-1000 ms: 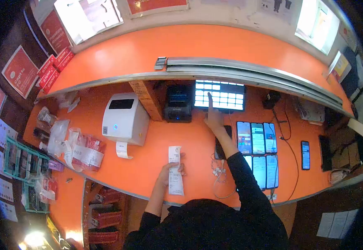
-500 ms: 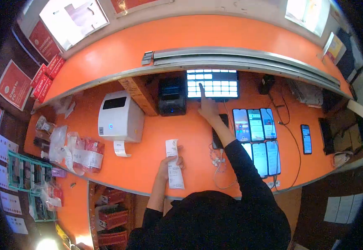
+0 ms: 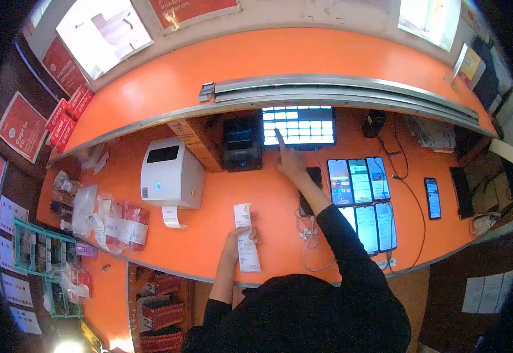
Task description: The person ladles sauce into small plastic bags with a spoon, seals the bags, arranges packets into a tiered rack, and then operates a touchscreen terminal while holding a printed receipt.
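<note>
A long printed paper receipt (image 3: 248, 256) is gripped between the thumb and fingers of my left hand (image 3: 237, 240), over the front part of the orange counter. My right hand (image 3: 292, 163) reaches forward, its index finger extended over the lower left part of a lit tablet screen (image 3: 309, 125). I cannot tell whether the fingertip touches the glass. That hand holds nothing. Left of the tablet stands a black receipt printer (image 3: 242, 147). A dark phone (image 3: 311, 188) lies under my right forearm, partly covered by it.
A white label printer (image 3: 174, 176) with a paper strip hanging out stands left. Several lit phones (image 3: 360, 180) lie in two rows at right, with cables across them. Another phone (image 3: 433, 198) lies farther right. Plastic-wrapped packets (image 3: 121, 223) lie left. A metal-edged shelf (image 3: 339, 88) overhangs the tablet.
My right index finger has moved slightly left and lower over the tablet screen. My left hand keeps its hold on the receipt. The whole view has shifted a little.
</note>
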{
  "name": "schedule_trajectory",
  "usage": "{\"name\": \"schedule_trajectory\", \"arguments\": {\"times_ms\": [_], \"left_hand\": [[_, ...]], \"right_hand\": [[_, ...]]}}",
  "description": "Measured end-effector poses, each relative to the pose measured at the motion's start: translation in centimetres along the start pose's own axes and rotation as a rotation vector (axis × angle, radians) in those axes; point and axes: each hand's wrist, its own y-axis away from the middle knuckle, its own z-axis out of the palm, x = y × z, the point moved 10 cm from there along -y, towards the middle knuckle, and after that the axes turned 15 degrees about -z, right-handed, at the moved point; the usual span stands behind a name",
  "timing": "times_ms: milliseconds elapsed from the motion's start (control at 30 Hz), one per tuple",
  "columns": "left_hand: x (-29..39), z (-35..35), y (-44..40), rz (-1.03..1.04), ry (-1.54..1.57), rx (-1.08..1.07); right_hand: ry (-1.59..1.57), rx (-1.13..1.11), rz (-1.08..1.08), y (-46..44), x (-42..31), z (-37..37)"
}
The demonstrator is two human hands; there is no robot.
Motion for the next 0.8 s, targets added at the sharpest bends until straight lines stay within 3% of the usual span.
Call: {"name": "schedule_trajectory", "arguments": {"times_ms": [267, 633, 800], "left_hand": [[-0.6, -1.5, -0.6, -0.035, 0.048, -0.017], [-0.4, -0.8, -0.2, -0.046, 0.112, -0.024], [-0.5, -0.5, -0.4, -0.061, 0.037, -0.092]], "right_hand": [[-0.111, -0.047, 0.045, 0.0, 0.2, -0.4], [0.019, 0.064, -0.035, 0.2, 0.0, 0.6], [-0.110, 0.066, 0.009, 0.1, 0.0, -0.5]]}}
